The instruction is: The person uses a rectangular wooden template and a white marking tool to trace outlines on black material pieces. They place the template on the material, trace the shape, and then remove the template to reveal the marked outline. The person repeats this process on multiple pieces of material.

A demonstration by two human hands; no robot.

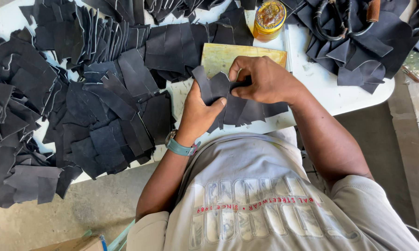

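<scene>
Black leather offcuts (79,102) covered most of the white table (321,83), heaped from the upper left of the frame down to the lower left edge, with a second dark pile (367,42) in the upper right that had curved strap-like pieces lying on top. Near the upper centre lay a yellowish board (219,58), half hidden by the hands, seemingly a work surface kept close to the body. Just behind it, at the top edge, stood a small amber jar (269,18) with a smeared lid — within easy reach but apart from the piles. At the centre, both hands met over a dark leather piece (216,88), lifted just above a few loose cuts (251,111) at the near table edge. The left hand (198,114), a teal watch (179,146) at its wrist, had its fingers curled shut around the piece's lower part, thumb pressed on top to steady it. The right hand (265,79) pinched the upper edge between thumb and bent fingers, closed tight — apparently folding or pulling it.
</scene>
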